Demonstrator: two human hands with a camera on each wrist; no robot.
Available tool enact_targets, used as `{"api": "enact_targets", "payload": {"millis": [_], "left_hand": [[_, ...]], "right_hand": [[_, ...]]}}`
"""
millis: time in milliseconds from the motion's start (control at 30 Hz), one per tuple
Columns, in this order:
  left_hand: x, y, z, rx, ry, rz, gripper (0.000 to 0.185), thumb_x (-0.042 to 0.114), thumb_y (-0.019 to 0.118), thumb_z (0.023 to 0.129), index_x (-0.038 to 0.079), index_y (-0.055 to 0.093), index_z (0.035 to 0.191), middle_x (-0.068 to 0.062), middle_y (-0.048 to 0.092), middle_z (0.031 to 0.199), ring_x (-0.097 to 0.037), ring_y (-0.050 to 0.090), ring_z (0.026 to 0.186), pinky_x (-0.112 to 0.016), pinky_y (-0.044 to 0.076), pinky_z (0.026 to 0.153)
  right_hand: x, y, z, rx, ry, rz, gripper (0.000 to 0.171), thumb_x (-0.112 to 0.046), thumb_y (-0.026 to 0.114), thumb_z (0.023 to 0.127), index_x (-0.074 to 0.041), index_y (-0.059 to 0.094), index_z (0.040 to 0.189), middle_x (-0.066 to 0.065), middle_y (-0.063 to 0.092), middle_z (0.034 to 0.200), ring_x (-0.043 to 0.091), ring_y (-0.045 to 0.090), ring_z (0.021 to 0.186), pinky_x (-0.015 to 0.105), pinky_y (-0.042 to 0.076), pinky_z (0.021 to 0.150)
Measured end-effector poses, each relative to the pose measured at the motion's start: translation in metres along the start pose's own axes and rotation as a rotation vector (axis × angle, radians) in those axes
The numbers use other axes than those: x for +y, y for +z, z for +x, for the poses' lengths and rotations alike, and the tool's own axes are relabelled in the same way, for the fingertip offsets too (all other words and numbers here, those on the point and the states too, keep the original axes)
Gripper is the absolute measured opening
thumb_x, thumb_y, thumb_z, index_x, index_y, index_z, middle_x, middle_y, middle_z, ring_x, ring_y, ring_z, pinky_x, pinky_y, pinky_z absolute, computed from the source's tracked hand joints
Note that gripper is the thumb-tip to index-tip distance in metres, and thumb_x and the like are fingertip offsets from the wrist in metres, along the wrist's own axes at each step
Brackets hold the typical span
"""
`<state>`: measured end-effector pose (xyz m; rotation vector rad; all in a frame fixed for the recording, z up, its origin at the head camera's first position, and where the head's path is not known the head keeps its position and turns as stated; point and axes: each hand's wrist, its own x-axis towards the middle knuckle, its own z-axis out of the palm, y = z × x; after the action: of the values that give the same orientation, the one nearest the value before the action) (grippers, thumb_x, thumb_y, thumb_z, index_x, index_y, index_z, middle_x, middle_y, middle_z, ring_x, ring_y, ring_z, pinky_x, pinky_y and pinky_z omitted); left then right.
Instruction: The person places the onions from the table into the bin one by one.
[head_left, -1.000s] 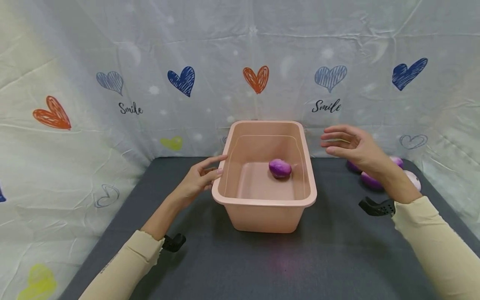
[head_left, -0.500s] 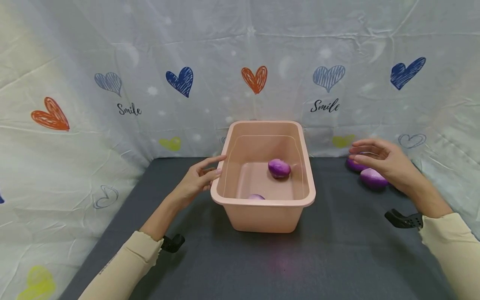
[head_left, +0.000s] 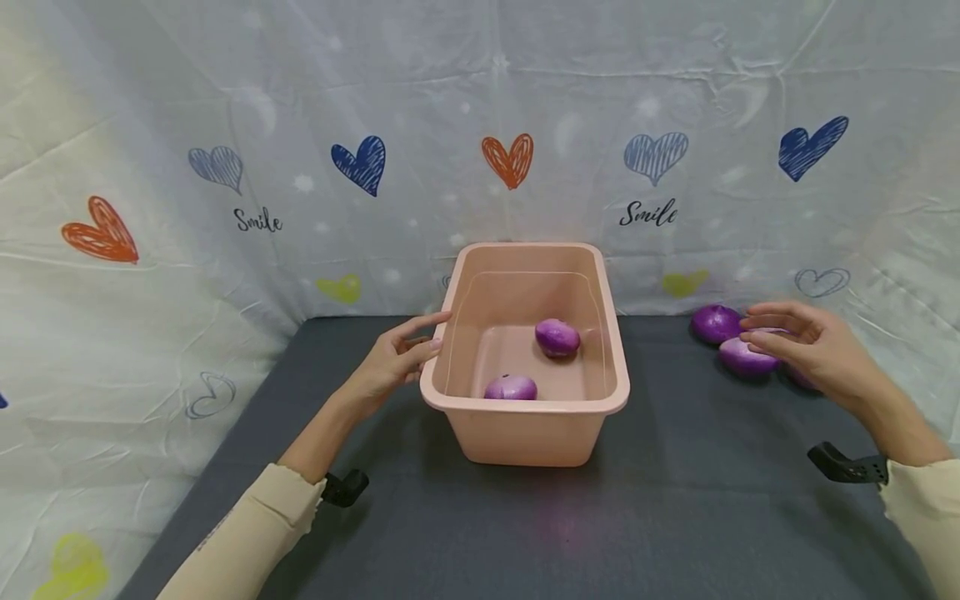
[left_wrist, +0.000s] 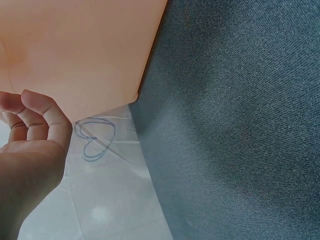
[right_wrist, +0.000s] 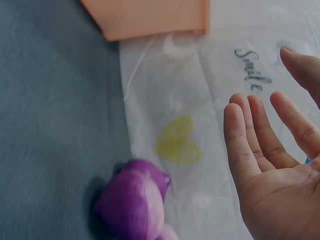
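A peach plastic tub (head_left: 525, 433) stands on the dark tabletop in the head view. My left hand (head_left: 388, 360) holds its left rim, index finger and thumb at the edge; the left wrist view shows the other fingers (left_wrist: 37, 120) bent by the outer wall. Inside lie two glossy purple rounded objects (head_left: 557, 337), one towards the back and one at the near end, partly behind the front rim. My right hand (head_left: 817, 346), fingers loosely bent and holding nothing, hovers over more such objects. One in the right wrist view (right_wrist: 127, 205) has pointed bumps and a paler side.
Several purple objects (head_left: 715, 323) sit together at the back right of the dark tabletop (head_left: 465, 533), partly hidden by my right hand. A pale curtain (head_left: 420, 83) printed with hearts hangs close behind the tub and along both sides.
My right hand has moved right and down from beside the tub to the purple objects at the back right. A second purple object now shows inside the tub. My left hand has stayed put.
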<state>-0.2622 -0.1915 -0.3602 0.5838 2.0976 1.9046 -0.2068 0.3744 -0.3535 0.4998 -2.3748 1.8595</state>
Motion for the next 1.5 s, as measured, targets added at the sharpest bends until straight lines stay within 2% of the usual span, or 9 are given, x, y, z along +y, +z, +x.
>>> {"api": "enact_targets", "payload": {"millis": [167,300,567,733,1000,1167,1300,1400,1500], "left_hand": [[0.0,0.001,0.0,0.006,-0.001,-0.004,0.054,0.022,0.062,0.105,0.016,0.045,0.156,-0.026,0.06,0.13,-0.022,0.066,0.096,-0.037,0.057,0.081],[-0.001,0.0,0.001,0.009,-0.001,0.003,0.055,0.022,0.062,0.105,0.016,0.045,0.156,-0.026,0.059,0.133,-0.023,0.067,0.099,-0.038,0.057,0.082],[-0.002,-0.002,-0.002,-0.012,0.003,0.005,0.053,0.024,0.06,0.106,0.02,0.045,0.156,-0.031,0.058,0.13,-0.022,0.064,0.093,-0.035,0.056,0.076],[-0.003,-0.002,-0.003,-0.006,-0.003,0.003,0.052,0.024,0.06,0.106,0.021,0.046,0.156,-0.03,0.06,0.126,-0.019,0.061,0.085,-0.032,0.054,0.072],[-0.002,-0.002,-0.002,-0.012,0.0,-0.004,0.053,0.024,0.06,0.106,0.02,0.044,0.156,-0.032,0.057,0.132,-0.021,0.064,0.092,-0.037,0.056,0.079],[-0.001,-0.002,-0.002,-0.014,0.002,0.006,0.053,0.023,0.059,0.106,0.019,0.044,0.157,-0.027,0.062,0.124,-0.019,0.062,0.084,-0.033,0.055,0.074],[0.0,-0.001,-0.002,-0.016,0.004,0.011,0.053,0.024,0.059,0.106,0.019,0.044,0.157,-0.022,0.063,0.125,-0.02,0.063,0.087,-0.035,0.055,0.076],[-0.001,-0.001,-0.002,-0.023,0.003,0.004,0.054,0.024,0.06,0.106,0.02,0.043,0.157,-0.024,0.06,0.132,-0.024,0.066,0.096,-0.039,0.056,0.081],[-0.001,-0.001,-0.001,-0.028,0.001,-0.003,0.054,0.024,0.06,0.106,0.02,0.043,0.157,-0.027,0.057,0.137,-0.027,0.067,0.103,-0.041,0.056,0.084]], "right_hand": [[0.007,-0.012,-0.011,0.03,-0.004,-0.05,0.035,0.008,0.059,0.1,0.002,0.058,0.135,0.0,0.068,0.123,0.011,0.068,0.107,0.021,0.053,0.085],[0.016,-0.023,-0.02,0.068,-0.002,-0.012,0.036,0.011,0.058,0.1,0.001,0.06,0.134,0.0,0.068,0.12,0.013,0.069,0.103,0.021,0.053,0.084],[0.027,-0.036,-0.038,0.134,0.044,-0.298,0.033,-0.004,0.064,0.102,-0.002,0.058,0.134,-0.012,0.065,0.118,-0.001,0.062,0.103,0.012,0.049,0.081],[0.03,-0.043,-0.046,0.174,0.087,-0.347,0.04,-0.01,0.065,0.102,0.003,0.052,0.137,-0.017,0.061,0.118,-0.007,0.058,0.103,0.01,0.047,0.079],[0.037,-0.053,-0.056,0.217,0.118,-0.413,0.041,-0.015,0.067,0.101,0.001,0.054,0.136,-0.023,0.058,0.112,-0.01,0.057,0.096,0.01,0.048,0.074],[0.042,-0.057,-0.061,0.22,0.107,-0.421,0.031,-0.012,0.067,0.101,-0.014,0.06,0.131,-0.023,0.057,0.111,-0.009,0.057,0.091,0.011,0.048,0.072],[0.049,-0.06,-0.065,0.234,0.118,-0.468,0.034,-0.014,0.068,0.1,-0.027,0.058,0.13,-0.023,0.052,0.113,-0.012,0.051,0.092,0.009,0.043,0.069],[0.056,-0.061,-0.067,0.258,0.139,-0.499,0.038,-0.017,0.07,0.1,-0.029,0.055,0.132,-0.021,0.049,0.115,-0.012,0.046,0.093,0.008,0.041,0.068],[0.062,-0.061,-0.068,0.268,0.154,-0.49,0.042,-0.019,0.071,0.099,-0.027,0.053,0.137,-0.009,0.05,0.12,-0.015,0.044,0.093,0.007,0.042,0.069]]}}
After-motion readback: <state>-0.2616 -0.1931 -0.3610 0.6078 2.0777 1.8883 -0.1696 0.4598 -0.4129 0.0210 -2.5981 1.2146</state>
